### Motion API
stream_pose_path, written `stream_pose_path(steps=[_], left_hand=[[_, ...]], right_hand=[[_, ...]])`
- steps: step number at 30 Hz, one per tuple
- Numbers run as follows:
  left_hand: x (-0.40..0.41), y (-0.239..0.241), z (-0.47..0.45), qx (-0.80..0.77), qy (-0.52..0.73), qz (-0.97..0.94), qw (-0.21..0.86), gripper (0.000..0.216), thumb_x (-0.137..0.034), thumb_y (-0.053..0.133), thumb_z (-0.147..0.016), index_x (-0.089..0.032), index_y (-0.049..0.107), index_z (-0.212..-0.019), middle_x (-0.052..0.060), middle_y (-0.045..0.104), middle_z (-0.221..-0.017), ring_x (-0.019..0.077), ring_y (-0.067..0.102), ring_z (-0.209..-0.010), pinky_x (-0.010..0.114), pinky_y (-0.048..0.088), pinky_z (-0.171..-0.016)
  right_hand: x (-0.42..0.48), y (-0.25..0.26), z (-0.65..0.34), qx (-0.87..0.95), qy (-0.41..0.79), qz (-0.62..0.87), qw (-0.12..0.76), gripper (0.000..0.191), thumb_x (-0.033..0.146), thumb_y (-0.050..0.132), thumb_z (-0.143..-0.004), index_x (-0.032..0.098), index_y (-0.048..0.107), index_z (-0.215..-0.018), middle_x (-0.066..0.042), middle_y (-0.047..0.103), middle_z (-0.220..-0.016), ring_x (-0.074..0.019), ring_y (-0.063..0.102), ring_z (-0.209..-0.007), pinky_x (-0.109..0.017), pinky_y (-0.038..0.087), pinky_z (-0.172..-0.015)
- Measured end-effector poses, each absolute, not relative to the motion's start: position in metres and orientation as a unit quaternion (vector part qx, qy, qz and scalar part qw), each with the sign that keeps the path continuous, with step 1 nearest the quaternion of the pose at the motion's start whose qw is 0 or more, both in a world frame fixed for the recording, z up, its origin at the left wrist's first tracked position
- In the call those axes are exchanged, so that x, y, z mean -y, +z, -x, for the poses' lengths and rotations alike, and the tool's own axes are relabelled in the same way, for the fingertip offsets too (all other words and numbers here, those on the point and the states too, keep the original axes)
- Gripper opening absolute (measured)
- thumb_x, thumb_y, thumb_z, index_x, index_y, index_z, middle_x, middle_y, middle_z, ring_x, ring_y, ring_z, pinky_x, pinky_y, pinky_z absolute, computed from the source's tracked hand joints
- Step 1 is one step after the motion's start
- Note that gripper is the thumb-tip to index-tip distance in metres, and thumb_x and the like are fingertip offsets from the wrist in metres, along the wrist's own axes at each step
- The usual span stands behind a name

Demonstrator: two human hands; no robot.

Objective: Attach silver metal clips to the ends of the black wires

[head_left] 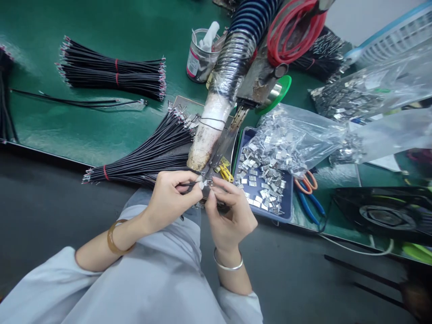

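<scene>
At the table's front edge my left hand (175, 193) pinches the end of a black cable (185, 183) between thumb and forefinger. Facing it, my right hand (231, 209) is closed at the fingertips on a small metal connector (208, 183), which meets the cable's end. Whether the two are joined, I cannot tell. Beside my left hand lies a fanned bundle of black cables (145, 153), tied with a red band near its left end. A blue tray (286, 207) of loose metal connectors (266, 180) sits to the right of my right hand.
A taped fume hose (216, 108) slants down just above my hands, beside a metal stand (251, 85). Tied cables (114, 72) lie at the back left, near a clear jar (202, 56). Bags of connectors (297, 135), blue-handled pliers (310, 207) and orange-handled scissors (307, 183) are at right.
</scene>
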State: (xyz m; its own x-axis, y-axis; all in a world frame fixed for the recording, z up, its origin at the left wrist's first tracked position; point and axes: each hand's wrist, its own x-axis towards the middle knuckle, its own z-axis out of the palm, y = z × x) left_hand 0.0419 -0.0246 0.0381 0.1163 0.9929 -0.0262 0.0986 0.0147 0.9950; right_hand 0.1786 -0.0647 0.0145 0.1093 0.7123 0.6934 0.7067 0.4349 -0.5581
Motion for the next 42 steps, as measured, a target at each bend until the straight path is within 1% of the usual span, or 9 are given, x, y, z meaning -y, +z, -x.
stream_pose_path(steps=[9,18,21,24,27,31,33,36,42], left_hand=[[0.025,0.037,-0.042,-0.475,0.492,-0.61,0.4,0.016,-0.015,0.063,-0.078,-0.012,0.077,-0.072,0.0,0.067,-0.059,0.0052,0.04,-0.048,0.014,0.032,-0.042],[0.028,0.035,-0.038,-0.47,0.432,-0.607,0.474,0.018,-0.016,0.06,-0.08,-0.014,0.073,-0.069,-0.005,0.054,-0.052,0.005,0.034,-0.047,0.015,0.028,-0.042],[0.029,0.031,-0.034,-0.419,0.441,-0.683,0.404,0.017,-0.013,0.059,-0.083,-0.015,0.073,-0.072,-0.001,0.064,-0.059,0.0069,0.044,-0.05,0.016,0.034,-0.046],[0.028,0.03,-0.027,-0.355,0.457,-0.742,0.337,0.018,-0.01,0.06,-0.082,-0.016,0.075,-0.075,-0.002,0.061,-0.055,0.0078,0.045,-0.049,0.018,0.039,-0.05],[0.025,0.033,-0.02,-0.35,0.445,-0.724,0.395,0.016,-0.01,0.061,-0.081,-0.014,0.075,-0.074,-0.004,0.056,-0.053,0.0066,0.039,-0.047,0.017,0.035,-0.047],[0.023,0.036,-0.017,-0.382,0.367,-0.634,0.563,0.017,-0.017,0.062,-0.081,-0.012,0.074,-0.07,-0.002,0.057,-0.055,0.0067,0.04,-0.048,0.017,0.032,-0.043],[0.023,0.035,-0.019,-0.395,0.354,-0.606,0.592,0.017,-0.019,0.062,-0.081,-0.011,0.075,-0.072,-0.001,0.058,-0.056,0.0081,0.044,-0.05,0.017,0.035,-0.045],[0.025,0.032,-0.022,-0.405,0.36,-0.612,0.576,0.016,-0.019,0.062,-0.08,-0.012,0.074,-0.071,0.0,0.061,-0.059,0.0093,0.048,-0.054,0.018,0.038,-0.048],[0.024,0.029,-0.021,-0.386,0.36,-0.623,0.578,0.015,-0.016,0.06,-0.079,-0.014,0.069,-0.067,-0.003,0.055,-0.054,0.008,0.043,-0.05,0.019,0.031,-0.047]], right_hand=[[0.061,0.016,-0.177,0.67,-0.018,0.534,0.515,0.016,0.009,0.074,-0.091,0.024,0.068,-0.095,-0.004,0.081,-0.102,-0.0173,0.08,-0.09,-0.029,0.068,-0.079],[0.071,0.011,-0.184,0.678,0.001,0.529,0.51,0.013,0.013,0.07,-0.094,0.023,0.062,-0.096,-0.006,0.082,-0.103,-0.0178,0.081,-0.086,-0.025,0.066,-0.069],[0.07,0.015,-0.187,0.635,0.088,0.573,0.51,0.008,0.019,0.065,-0.099,0.023,0.059,-0.096,0.002,0.076,-0.079,-0.0121,0.073,-0.061,-0.019,0.057,-0.053],[0.066,0.02,-0.188,0.603,0.218,0.589,0.493,0.012,0.021,0.059,-0.102,0.024,0.053,-0.092,0.012,0.054,-0.058,-0.0063,0.053,-0.04,-0.015,0.041,-0.041],[0.064,0.022,-0.19,0.636,0.217,0.546,0.5,0.012,0.017,0.058,-0.101,0.024,0.054,-0.092,0.008,0.061,-0.07,-0.008,0.062,-0.051,-0.017,0.051,-0.049],[0.068,0.021,-0.194,0.738,0.006,0.489,0.464,0.018,0.008,0.065,-0.096,0.026,0.066,-0.101,-0.002,0.076,-0.092,-0.0153,0.075,-0.081,-0.025,0.062,-0.073],[0.074,0.022,-0.194,0.737,-0.045,0.5,0.452,0.027,0.006,0.068,-0.093,0.028,0.071,-0.108,0.0,0.074,-0.089,-0.0142,0.074,-0.077,-0.024,0.06,-0.071],[0.08,0.027,-0.191,0.726,-0.02,0.532,0.436,0.032,0.008,0.07,-0.094,0.031,0.074,-0.115,0.003,0.069,-0.081,-0.0102,0.066,-0.064,-0.022,0.055,-0.061],[0.073,0.028,-0.182,0.749,0.028,0.526,0.403,0.014,0.01,0.061,-0.099,0.022,0.063,-0.095,0.0,0.07,-0.082,-0.0127,0.069,-0.073,-0.023,0.057,-0.066]])
